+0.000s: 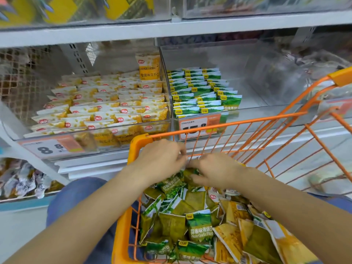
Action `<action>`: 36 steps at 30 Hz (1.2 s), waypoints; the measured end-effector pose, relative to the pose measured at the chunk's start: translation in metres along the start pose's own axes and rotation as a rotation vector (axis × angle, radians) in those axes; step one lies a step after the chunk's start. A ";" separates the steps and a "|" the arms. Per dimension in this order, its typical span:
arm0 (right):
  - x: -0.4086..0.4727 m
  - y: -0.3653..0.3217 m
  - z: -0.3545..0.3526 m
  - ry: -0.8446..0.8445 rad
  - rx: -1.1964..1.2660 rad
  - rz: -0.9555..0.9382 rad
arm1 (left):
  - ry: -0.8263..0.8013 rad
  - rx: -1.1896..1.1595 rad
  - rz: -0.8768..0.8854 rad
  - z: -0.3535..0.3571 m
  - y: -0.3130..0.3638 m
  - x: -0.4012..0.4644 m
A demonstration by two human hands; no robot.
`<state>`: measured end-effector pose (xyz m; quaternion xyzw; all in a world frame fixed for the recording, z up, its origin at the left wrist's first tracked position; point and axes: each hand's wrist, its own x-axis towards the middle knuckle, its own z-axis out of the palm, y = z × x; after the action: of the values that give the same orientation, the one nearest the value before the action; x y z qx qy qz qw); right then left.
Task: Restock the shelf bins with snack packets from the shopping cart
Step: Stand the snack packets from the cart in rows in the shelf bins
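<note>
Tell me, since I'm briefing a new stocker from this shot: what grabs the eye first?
The orange shopping cart fills the foreground, heaped with green pea packets and yellow packets. Both hands, left hand and right hand, gather green packets at its far end. Behind, the left bin is packed with yellow packets; the green packet bin is half bare.

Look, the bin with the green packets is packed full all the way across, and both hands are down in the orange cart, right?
Not quite. The head view shows the green packets fill only the left part of their bin; the right part is bare. Both hands are in the orange cart.
</note>
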<state>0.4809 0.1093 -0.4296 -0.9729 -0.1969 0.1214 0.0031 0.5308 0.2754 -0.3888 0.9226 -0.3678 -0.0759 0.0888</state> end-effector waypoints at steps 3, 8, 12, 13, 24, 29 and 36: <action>-0.008 0.009 -0.037 -0.030 0.494 0.101 | -0.029 -0.282 -0.002 -0.002 0.000 -0.001; -0.031 0.021 -0.071 0.006 0.920 0.144 | -0.131 -0.832 0.030 -0.020 0.009 -0.005; -0.037 0.028 -0.074 0.162 1.077 0.164 | -0.081 -0.815 0.074 -0.032 0.021 -0.003; -0.039 0.028 -0.077 0.197 1.106 0.155 | -0.037 -0.832 0.055 -0.032 0.023 0.000; -0.055 0.058 -0.091 0.593 1.254 0.231 | 0.151 -0.847 -0.053 -0.046 0.055 0.046; -0.067 0.069 -0.099 0.657 1.179 0.332 | 0.113 -0.789 -0.023 -0.061 0.069 0.065; -0.064 0.073 -0.088 0.658 0.693 0.467 | 0.038 -0.513 0.139 -0.080 0.077 0.091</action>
<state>0.4727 0.0207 -0.3330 -0.9194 0.0878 -0.1347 0.3590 0.5619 0.1660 -0.3008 0.8437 -0.3971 -0.1430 0.3317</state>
